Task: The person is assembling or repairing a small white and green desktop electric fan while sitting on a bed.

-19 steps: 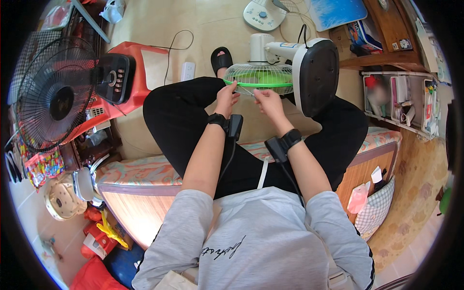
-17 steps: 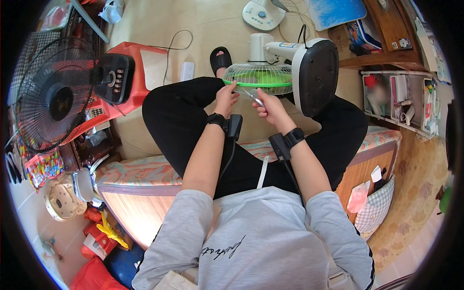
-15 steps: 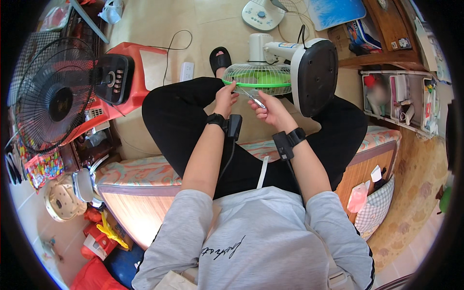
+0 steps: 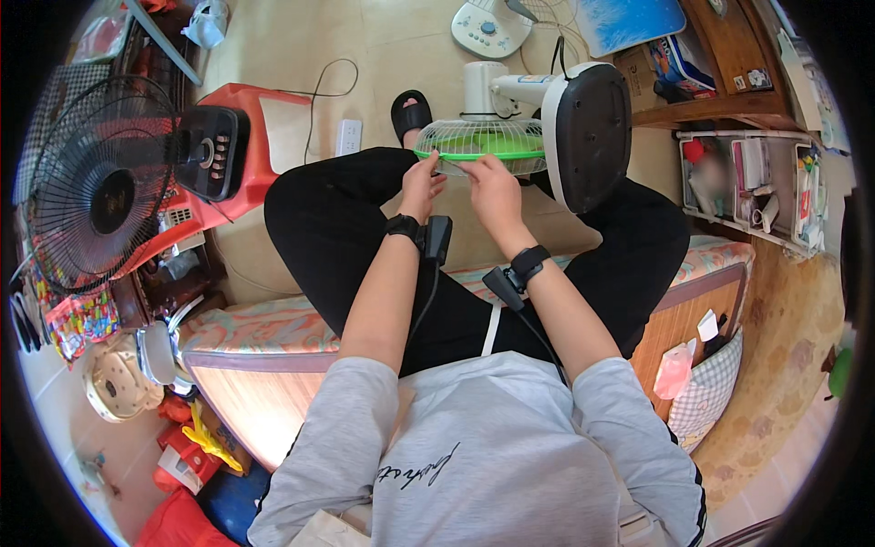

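Observation:
A table fan lies on its side between my knees, its wire cage (image 4: 456, 134) and green rim (image 4: 497, 156) toward me. Green blades show inside the cage. My left hand (image 4: 419, 189) grips the rim at its left end, thumb on the green band, other fingers curled below. Close beside it, my right hand (image 4: 497, 196) is closed at the rim's near edge, back of the hand up and fingertips pinched together. The slim screwdriver seen in it a moment earlier is hidden by the hand now. The fan's base (image 4: 592, 137), dark underneath, stands on edge to the right.
A black fan (image 4: 111, 196) stands by a red plastic stool (image 4: 246, 114) on the left. A white power strip (image 4: 348, 137) and a cable lie on the floor. Another fan base (image 4: 488, 29) is ahead. A storage rack (image 4: 747, 187) stands right, beside a wooden cabinet (image 4: 720, 105).
My right hand has turned over and moved up to the green rim, covering the screwdriver. The left hand stays on the rim. The whole view has shifted slightly.

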Tool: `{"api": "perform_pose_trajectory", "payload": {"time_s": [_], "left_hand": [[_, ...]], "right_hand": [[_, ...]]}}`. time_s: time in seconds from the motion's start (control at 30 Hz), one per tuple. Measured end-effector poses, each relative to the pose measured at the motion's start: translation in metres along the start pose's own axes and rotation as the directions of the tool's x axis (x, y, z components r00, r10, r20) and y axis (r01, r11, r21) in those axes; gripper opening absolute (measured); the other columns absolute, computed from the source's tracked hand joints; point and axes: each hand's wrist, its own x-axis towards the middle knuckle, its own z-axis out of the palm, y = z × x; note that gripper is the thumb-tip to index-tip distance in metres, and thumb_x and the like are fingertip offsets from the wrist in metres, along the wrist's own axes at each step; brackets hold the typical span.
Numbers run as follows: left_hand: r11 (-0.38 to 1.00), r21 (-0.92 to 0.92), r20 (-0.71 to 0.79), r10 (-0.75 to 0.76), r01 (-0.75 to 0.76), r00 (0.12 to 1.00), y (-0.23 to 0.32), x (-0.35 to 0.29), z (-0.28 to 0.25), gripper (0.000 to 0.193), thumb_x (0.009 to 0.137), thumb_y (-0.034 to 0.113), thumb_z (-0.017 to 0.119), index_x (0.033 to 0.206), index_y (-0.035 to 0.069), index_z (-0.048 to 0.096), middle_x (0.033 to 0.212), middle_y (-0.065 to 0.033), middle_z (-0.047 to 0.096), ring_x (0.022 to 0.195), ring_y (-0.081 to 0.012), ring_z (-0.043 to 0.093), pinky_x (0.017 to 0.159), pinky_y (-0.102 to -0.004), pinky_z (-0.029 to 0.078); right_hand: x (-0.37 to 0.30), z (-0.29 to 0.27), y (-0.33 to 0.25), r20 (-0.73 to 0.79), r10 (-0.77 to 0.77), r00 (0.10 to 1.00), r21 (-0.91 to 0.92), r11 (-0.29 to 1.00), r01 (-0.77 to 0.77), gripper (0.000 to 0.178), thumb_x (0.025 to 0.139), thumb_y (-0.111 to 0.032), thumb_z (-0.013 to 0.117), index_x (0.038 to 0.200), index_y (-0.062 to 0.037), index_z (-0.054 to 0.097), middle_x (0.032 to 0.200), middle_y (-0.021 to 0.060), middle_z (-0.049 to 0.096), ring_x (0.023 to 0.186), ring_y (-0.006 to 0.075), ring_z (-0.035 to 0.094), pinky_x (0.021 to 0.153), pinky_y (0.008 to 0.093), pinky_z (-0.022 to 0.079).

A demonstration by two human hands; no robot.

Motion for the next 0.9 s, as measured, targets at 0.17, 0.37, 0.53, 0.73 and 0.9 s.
{"api": "perform_pose_trajectory", "payload": {"time_s": [0.17, 0.37, 0.53, 0.73, 0.9], "left_hand": [[0.998, 0.063, -0.007, 0.003, -0.003, 1.000, -0.001, -0.003, 0.008, 0.036, 0.079, 0.038, 0.060, 0.095, 0.007, 0.050, 0.090, -0.0027, 0.048, 0.081, -0.0190, 0.054, 0.064, -0.0287, 0.039], [0.998, 0.068, -0.013, -0.017, 0.018, 1.000, -0.005, 0.003, -0.003, 0.036, 0.078, 0.036, 0.061, 0.097, 0.008, 0.051, 0.091, -0.0020, 0.048, 0.082, -0.0192, 0.054, 0.067, -0.0302, 0.038], [0.998, 0.052, -0.022, -0.025, 0.026, 0.999, -0.003, -0.002, 0.007, 0.033, 0.078, 0.036, 0.061, 0.094, 0.009, 0.052, 0.090, -0.0018, 0.048, 0.082, -0.0192, 0.054, 0.067, -0.0304, 0.038], [1.000, 0.003, -0.046, 0.016, -0.016, 0.999, -0.004, -0.003, 0.003, 0.037, 0.077, 0.033, 0.063, 0.098, 0.005, 0.052, 0.090, -0.0034, 0.049, 0.072, -0.0175, 0.055, 0.054, -0.0259, 0.039], [0.999, 0.028, -0.032, 0.047, -0.046, 0.998, -0.011, -0.001, 0.001, 0.033, 0.080, 0.034, 0.060, 0.096, 0.007, 0.052, 0.089, -0.0014, 0.051, 0.075, -0.0164, 0.055, 0.058, -0.0256, 0.040]], "right_hand": [[-0.006, 0.008, 0.039, 0.395, 0.553, 0.734, 0.736, 0.287, -0.613, 0.017, 0.086, -0.015, 0.050, 0.092, -0.0002, 0.055, 0.072, 0.0071, 0.052, 0.061, 0.0143, 0.049, 0.053, 0.0270, 0.042], [-0.001, -0.001, 0.029, 0.850, 0.411, 0.328, 0.525, -0.633, -0.568, 0.023, 0.090, -0.023, 0.046, 0.090, 0.0004, 0.048, 0.069, 0.0058, 0.049, 0.050, 0.0106, 0.040, 0.045, 0.0202, 0.035], [-0.009, 0.012, 0.050, 0.845, 0.301, 0.443, 0.533, -0.410, -0.740, 0.022, 0.090, -0.020, 0.045, 0.088, 0.0007, 0.051, 0.069, 0.0047, 0.051, 0.046, 0.0125, 0.043, 0.045, 0.0222, 0.037], [-0.001, 0.005, 0.020, 0.041, 0.002, 0.999, 0.097, 0.995, -0.006, 0.006, 0.075, -0.008, 0.058, 0.078, -0.0032, 0.059, 0.072, 0.0095, 0.058, 0.066, 0.0226, 0.059, 0.058, 0.0345, 0.045], [-0.006, 0.010, 0.031, 0.116, 0.160, 0.980, 0.177, 0.968, -0.179, 0.011, 0.077, -0.008, 0.059, 0.087, -0.0037, 0.059, 0.075, 0.0087, 0.059, 0.060, 0.0166, 0.056, 0.054, 0.0299, 0.044]]}}
